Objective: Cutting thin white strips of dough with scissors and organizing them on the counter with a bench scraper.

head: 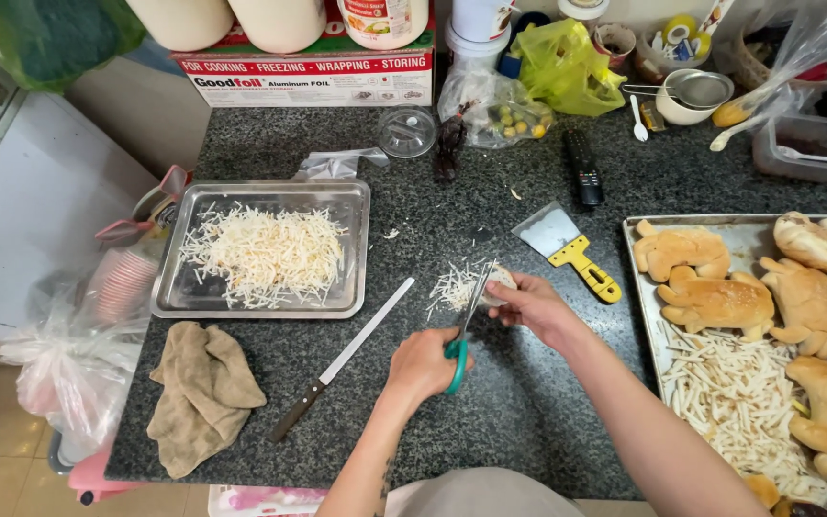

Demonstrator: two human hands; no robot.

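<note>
Dark speckled granite countertop point(528, 383) carries everything, with a white appliance to its left and jars and bags crowding the back edge. Near the middle of the front edge, the left hand point(421, 364) has its fingers curled through the green handles of a pair of scissors point(463, 330), blades angled up toward the right hand point(533, 304). That hand's fingers pinch a small pale piece of bread point(500, 282), whitish and rounded, touching the blade tips. Just beside it lies a loose pile of thin pale shreds point(452, 284). A long knife point(342, 359) lies diagonally to the left, near a crumpled brown cloth point(198, 393). Toward the left edge sits a steel tray point(169, 297) of shreds; at the right edge another tray point(648, 230) holds golden buns point(715, 302). A yellow-handled scraper point(567, 247) lies between.
</note>
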